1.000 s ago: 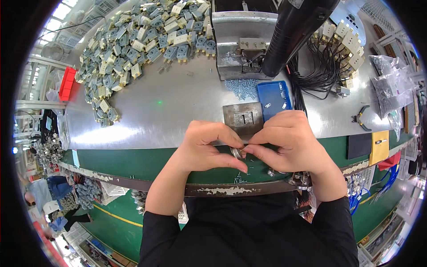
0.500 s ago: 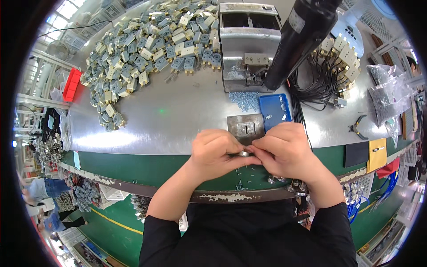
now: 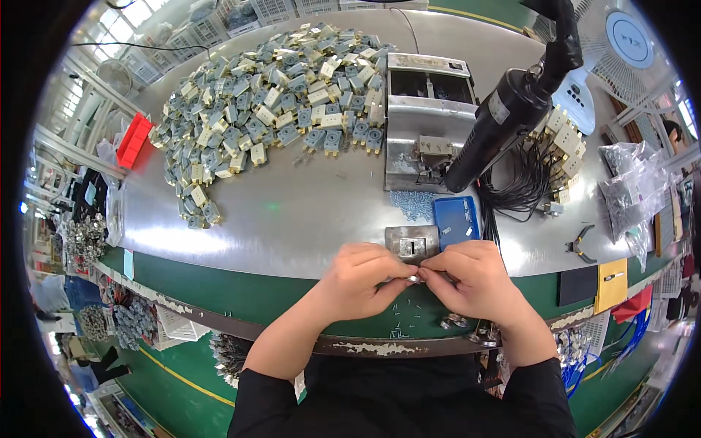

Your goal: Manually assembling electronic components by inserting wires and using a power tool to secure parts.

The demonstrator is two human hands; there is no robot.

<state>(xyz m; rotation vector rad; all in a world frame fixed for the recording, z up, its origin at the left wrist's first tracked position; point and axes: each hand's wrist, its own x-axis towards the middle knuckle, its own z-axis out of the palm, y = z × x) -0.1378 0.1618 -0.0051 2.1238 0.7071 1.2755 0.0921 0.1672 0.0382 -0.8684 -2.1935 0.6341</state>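
My left hand [image 3: 365, 281] and my right hand [image 3: 471, 281] meet over the front of the bench, their fingertips pinched around a small shiny metal part [image 3: 414, 279]. The fingers cover most of it, so its full shape is hidden. Just beyond them lies a steel block [image 3: 411, 243] with a slot in its top. A shallow blue tray [image 3: 456, 220] with a few small pieces sits to its right. Behind the block is a heap of small screws [image 3: 412, 206]. Several loose screws [image 3: 398, 321] lie on the green strip below my hands.
A big pile of grey and cream connector housings [image 3: 277, 109] covers the back left. A metal machine [image 3: 431, 120] and a black cylinder on a jointed arm [image 3: 496, 128] rise behind the tray. Black cables [image 3: 522, 186], pliers [image 3: 582, 244] and a yellow pad [image 3: 612, 285] are on the right.
The view has tilted, so the bench and hands appear lower in the picture. My left thumb has bent back from its stretched position. Both hands still hold the metal part.
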